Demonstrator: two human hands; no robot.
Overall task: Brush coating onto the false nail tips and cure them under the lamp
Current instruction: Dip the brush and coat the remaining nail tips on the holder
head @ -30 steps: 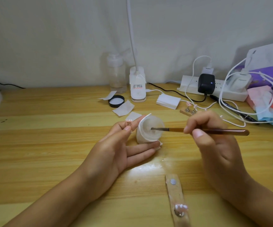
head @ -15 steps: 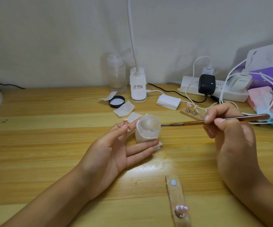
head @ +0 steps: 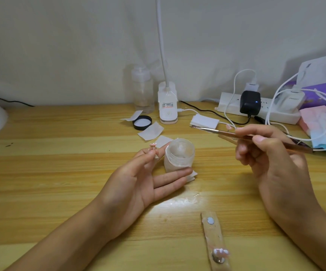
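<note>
Nearest, a wooden strip (head: pixel 215 231) lies on the table (head: pixel 50 173) with a spare tip (head: pixel 221 252) seated on a stud at its near end. Beyond it, the left hand (head: pixel 136 184) pinches a pink tip (head: pixel 152 146), on what seems a little stem, between thumb and forefinger. Its lower fingers lie straight against the foot of the open jar (head: pixel 179 153), steadying it. The right hand (head: pixel 271 161) grips the brush (head: pixel 234 134) like a pen, thumb and fingers curled round the handle. The bristles are raised in the air above and to the right of the jar, clear of both jar and tip. The tip looks feather-light, thin and springy, and glossy enough to slip. Any wet coat would likely smear at a touch, so it is best taken by the stem beneath and never by the face, as it is held now. The brush wants a light hold near the ferrule, since the bristles are soft and a loaded brush may drip. The jar seems small and easy to knock over, hence the steadying fingers. Farther back lie the lid (head: pixel 142 122), paper squares (head: pixel 150 131) and the lamp (head: pixel 167 108), whose neck rises out of view with its head unseen.
</note>
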